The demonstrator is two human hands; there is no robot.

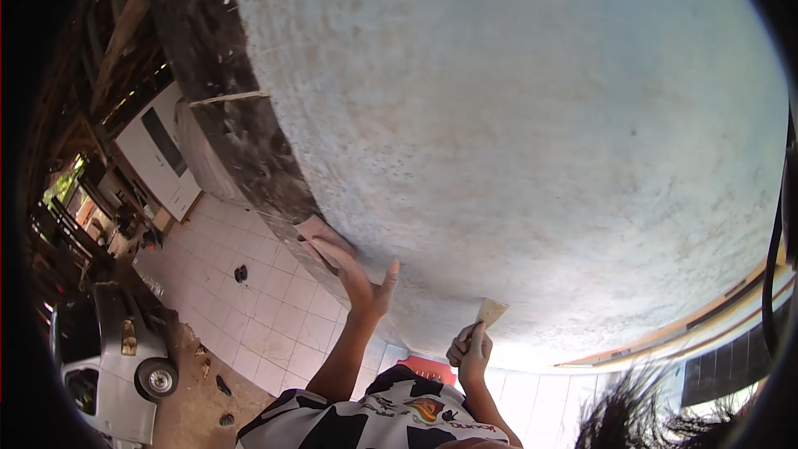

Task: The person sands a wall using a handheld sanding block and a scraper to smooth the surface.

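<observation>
A large pale blue-white wall (532, 133) with brownish smudges fills the upper view. At its lower left edge, my left hand (366, 289) holds a folded pinkish sheet, like sandpaper (326, 237), against the surface, with the thumb spread away from the fingers. The fingers are partly hidden by the sheet. To the right and lower, my right hand (470, 351) is closed around a small putty knife (491, 311); its flat, pale blade points up and lies at or close to the wall. Whether the blade touches cannot be told.
A dark, rough strip (258, 145) borders the wall's left side. Beyond it are a white cabinet (158, 150), tiled floor (270, 299) with a small black object, and a parked silver car (108, 366). Something red (428, 368) shows behind the patterned shirt. Dark hair appears at lower right.
</observation>
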